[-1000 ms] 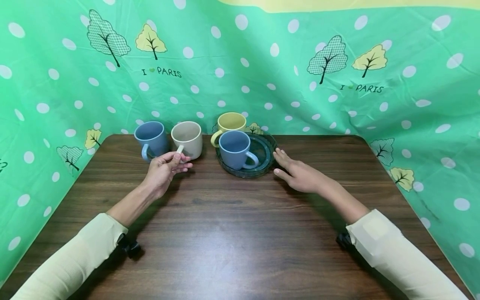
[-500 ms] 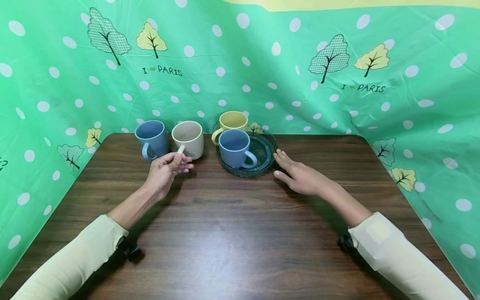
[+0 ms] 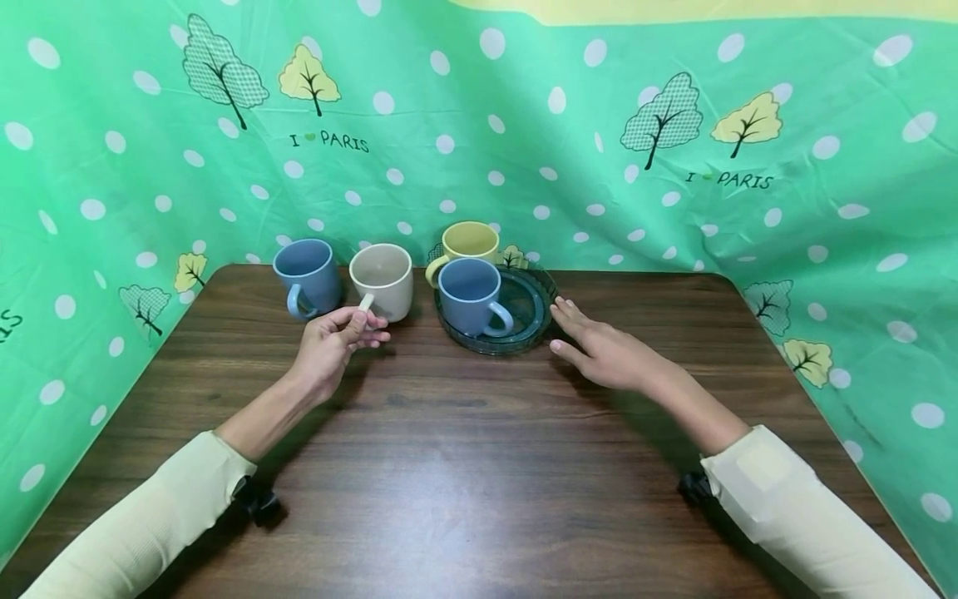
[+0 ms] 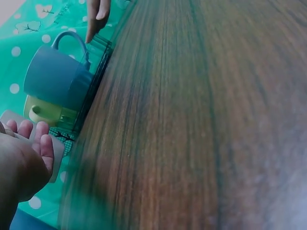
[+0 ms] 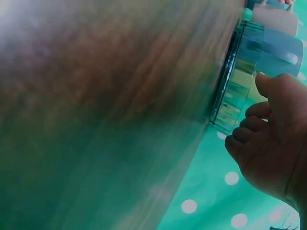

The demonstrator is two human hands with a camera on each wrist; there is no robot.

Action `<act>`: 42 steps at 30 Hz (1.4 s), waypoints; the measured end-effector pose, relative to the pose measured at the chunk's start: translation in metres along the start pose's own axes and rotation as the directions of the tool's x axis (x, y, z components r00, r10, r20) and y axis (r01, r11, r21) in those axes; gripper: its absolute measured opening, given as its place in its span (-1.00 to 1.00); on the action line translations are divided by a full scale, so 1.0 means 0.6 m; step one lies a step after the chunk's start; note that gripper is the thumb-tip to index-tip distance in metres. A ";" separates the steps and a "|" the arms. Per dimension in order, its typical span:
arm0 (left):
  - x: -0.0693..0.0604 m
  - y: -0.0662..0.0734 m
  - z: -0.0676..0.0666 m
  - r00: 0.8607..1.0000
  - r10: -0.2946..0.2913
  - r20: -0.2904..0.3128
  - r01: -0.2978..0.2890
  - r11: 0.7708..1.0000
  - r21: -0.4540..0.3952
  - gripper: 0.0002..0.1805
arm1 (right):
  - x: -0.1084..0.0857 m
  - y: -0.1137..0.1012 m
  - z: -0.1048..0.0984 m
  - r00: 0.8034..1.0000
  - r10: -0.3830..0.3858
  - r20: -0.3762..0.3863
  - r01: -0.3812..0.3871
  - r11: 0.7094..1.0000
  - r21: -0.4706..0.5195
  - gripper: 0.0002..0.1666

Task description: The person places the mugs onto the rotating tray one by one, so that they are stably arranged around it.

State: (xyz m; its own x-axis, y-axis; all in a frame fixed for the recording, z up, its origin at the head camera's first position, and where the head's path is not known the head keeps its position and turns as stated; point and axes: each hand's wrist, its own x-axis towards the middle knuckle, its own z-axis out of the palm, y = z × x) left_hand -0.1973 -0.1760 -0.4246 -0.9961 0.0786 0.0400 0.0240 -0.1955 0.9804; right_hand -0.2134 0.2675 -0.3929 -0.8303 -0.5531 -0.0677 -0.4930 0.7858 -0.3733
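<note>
My left hand (image 3: 327, 351) pinches the handle of a white mug (image 3: 389, 287) between thumb and fingers; the mug is upright near the table's back edge. My right hand (image 3: 609, 349) has its fingers extended at the right rim of a dark glass dish (image 3: 527, 320); whether they touch it I cannot tell. In the dish stands a blue mug (image 3: 467, 299), its handle to the right, with a yellow mug (image 3: 471, 240) behind it. The left wrist view shows the blue mug (image 4: 55, 76) and yellow mug (image 4: 48, 111) beyond my left hand (image 4: 24, 165).
Another blue mug (image 3: 310, 279) stands left of the white one, its handle facing the front. The brown wooden table (image 3: 464, 466) meets a green dotted cloth (image 3: 516, 108) at its back and sides.
The white mug has shifted very slightly right, with my left hand still on its handle. My right hand stays beside the dish. The head view has tilted a little.
</note>
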 end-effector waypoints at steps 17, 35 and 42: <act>-0.013 -0.003 0.010 1.000 0.004 0.004 -0.004 1.000 -0.003 -0.72 | 0.046 0.013 -0.028 0.999 0.014 -0.049 -0.015 1.000 -0.015 -0.15; -0.023 0.000 0.017 0.999 0.029 0.034 -0.029 1.000 -0.002 -0.73 | 0.087 0.026 -0.037 0.999 0.023 -0.035 -0.023 1.000 -0.012 -0.13; -0.029 0.000 0.015 0.999 0.034 0.030 -0.034 0.999 0.004 -0.73 | 0.110 0.031 -0.036 1.000 0.024 -0.019 -0.025 0.999 -0.044 -0.11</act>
State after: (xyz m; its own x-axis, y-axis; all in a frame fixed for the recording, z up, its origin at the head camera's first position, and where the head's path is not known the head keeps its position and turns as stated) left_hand -0.1790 -0.1686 -0.4236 -0.9917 0.1014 0.0793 0.0585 -0.1939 0.9793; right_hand -0.2827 0.2515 -0.3845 -0.8467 -0.5287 -0.0590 -0.4831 0.8107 -0.3308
